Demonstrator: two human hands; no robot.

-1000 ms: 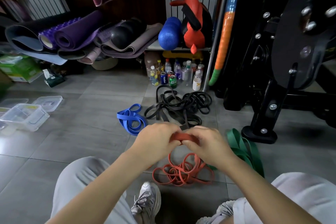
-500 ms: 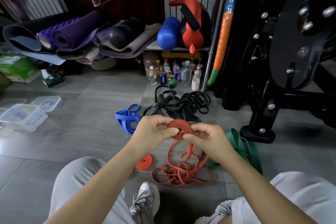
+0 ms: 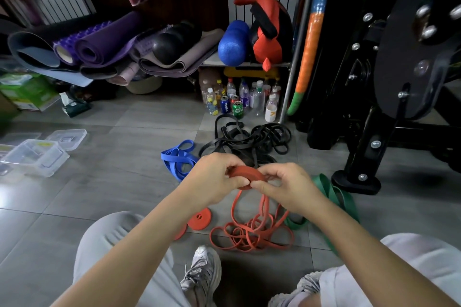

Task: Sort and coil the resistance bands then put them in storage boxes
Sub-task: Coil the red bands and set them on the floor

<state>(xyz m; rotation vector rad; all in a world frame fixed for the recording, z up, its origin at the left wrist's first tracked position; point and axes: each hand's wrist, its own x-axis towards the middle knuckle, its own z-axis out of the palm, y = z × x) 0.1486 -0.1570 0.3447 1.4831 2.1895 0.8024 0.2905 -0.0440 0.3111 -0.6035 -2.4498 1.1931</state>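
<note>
Red rubber, a half-wound coil, sits between our hands above the floor. Our left hand grips its left edge, with the fingers curled over the top and the thumb pressed against the near side. Our right hand pinches the right edge between the thumb and the bent fingers. Both hands are clamped on the coil, which lies nearly flat.

From the coil the unwound red band hangs down into a loose tangle on the tiles, just ahead of our shoe. Beside the tangle, to the left, two finished red discs lie flat, one partly hidden by our left forearm.

The blue band lies folded beyond our left hand. The black bands sprawl in a heap farther back, near the bottles. The green band runs along the floor under our right wrist and arm, close to the foot of the black machine.

The clear boxes stand well apart from the bands at the far left, with a loose lid just behind them. Rolled mats are piled at the back.
</note>
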